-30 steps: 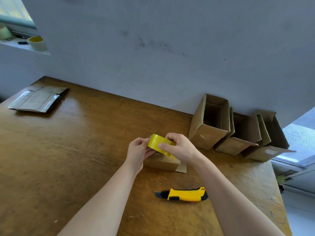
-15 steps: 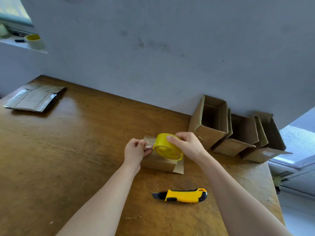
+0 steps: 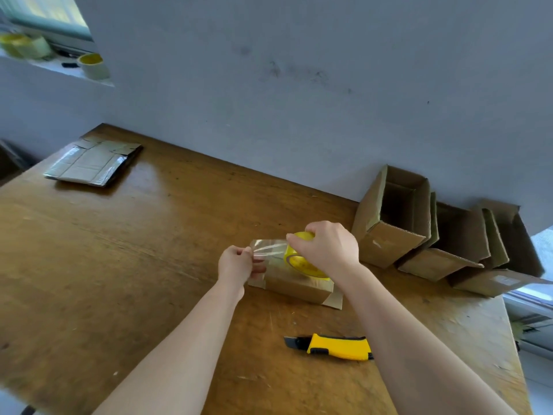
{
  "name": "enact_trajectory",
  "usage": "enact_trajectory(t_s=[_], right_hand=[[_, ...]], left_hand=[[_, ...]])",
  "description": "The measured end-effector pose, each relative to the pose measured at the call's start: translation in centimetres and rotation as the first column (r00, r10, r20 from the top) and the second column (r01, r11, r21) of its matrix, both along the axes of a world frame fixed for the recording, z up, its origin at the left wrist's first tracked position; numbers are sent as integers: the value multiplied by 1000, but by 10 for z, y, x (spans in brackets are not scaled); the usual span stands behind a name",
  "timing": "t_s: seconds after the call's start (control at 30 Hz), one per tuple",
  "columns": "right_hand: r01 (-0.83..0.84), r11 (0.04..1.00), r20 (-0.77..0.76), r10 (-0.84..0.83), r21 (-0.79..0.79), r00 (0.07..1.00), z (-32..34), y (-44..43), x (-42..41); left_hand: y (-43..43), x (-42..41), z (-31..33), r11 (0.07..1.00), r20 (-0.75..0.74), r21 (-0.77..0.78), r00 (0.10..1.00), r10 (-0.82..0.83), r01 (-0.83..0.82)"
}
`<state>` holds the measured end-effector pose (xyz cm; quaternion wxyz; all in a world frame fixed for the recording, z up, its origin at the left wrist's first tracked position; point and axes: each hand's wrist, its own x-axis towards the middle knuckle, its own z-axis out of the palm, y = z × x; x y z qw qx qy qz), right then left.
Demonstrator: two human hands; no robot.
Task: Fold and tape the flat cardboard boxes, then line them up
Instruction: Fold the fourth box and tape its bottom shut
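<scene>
A small folded cardboard box (image 3: 299,287) lies on the wooden table (image 3: 134,265) in front of me. Just above it my right hand (image 3: 327,247) grips a yellow tape roll (image 3: 299,260). My left hand (image 3: 236,265) pinches the free end of a clear tape strip (image 3: 267,250) stretched between roll and fingers. Three folded open boxes stand in a row against the wall at the right: first box (image 3: 389,232), second box (image 3: 443,253), third box (image 3: 502,271).
A yellow utility knife (image 3: 335,346) lies near me, below the box. A stack of flat cardboard (image 3: 92,166) sits at the table's far left corner. Spare tape rolls (image 3: 92,65) stand on the window ledge. The table edge runs close on the right.
My right hand has pulled the roll to the right while the left holds the tape end, so a longer clear strip now spans between them over the box.
</scene>
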<state>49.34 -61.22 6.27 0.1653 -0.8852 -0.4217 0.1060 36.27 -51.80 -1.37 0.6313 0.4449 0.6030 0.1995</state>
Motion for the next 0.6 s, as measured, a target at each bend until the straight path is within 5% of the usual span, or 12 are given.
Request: enact_trajectory(t_s=[0.6], right_hand=[[18,999,-31,-16,49,999,-6,-7,-2]], left_hand=[[3,17,-12,979,-136,-81,971,-199,189]])
